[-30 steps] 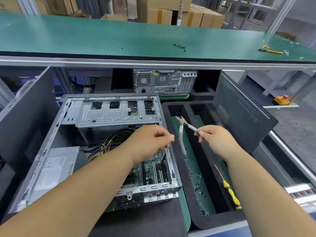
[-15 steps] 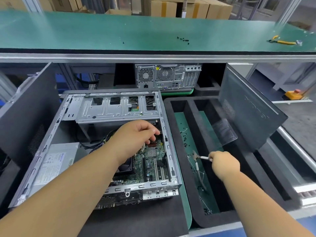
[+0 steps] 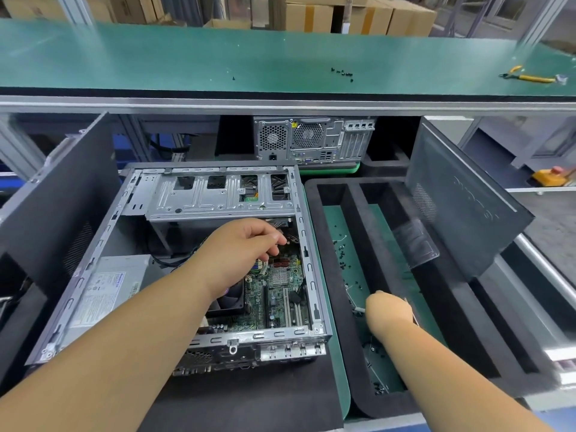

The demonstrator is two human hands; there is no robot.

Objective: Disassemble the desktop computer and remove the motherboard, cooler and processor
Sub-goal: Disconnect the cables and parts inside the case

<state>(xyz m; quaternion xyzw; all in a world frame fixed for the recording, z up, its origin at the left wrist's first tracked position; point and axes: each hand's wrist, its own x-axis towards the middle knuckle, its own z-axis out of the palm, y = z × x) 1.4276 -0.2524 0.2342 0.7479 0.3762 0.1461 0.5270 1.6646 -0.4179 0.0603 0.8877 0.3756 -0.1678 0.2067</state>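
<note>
**Case open, board still in — early stage of teardown**

Case (image 3: 218, 260) lies on its side on the dark mat, side panel off, interior exposed. Motherboard (image 3: 280, 294) still seated at the 4 o'clock corner of the case; cooler fan (image 3: 230, 299) still mounted on it, partly hidden under the left forearm. Processor not visible; judged still under the cooler. PSU (image 3: 109, 291) in place at 8 o'clock, drive cage (image 3: 218, 194) at 12 o'clock. Cables still run into the board area.

Left hand (image 3: 240, 247) reaches inside the case, just below the drive cage. Fingers (image 3: 274, 241) curled, tips close together near the board's upper edge; whether they pinch a connector or cable, cannot tell.

Right hand (image 3: 388, 310) is down in the foam tray (image 3: 330, 307) at 3 o'clock of the case, over the green floor with loose screws (image 3: 341, 254). A thin pale tool tip (image 3: 358, 309) shows at its left edge; fingers hidden behind the back of the hand, grip cannot be told.

Judgement: done — panel removal and some screws out. Left — unplug cables, lift the cooler, release the processor, unscrew and lift the board. None of the three target parts is out yet.
</note>
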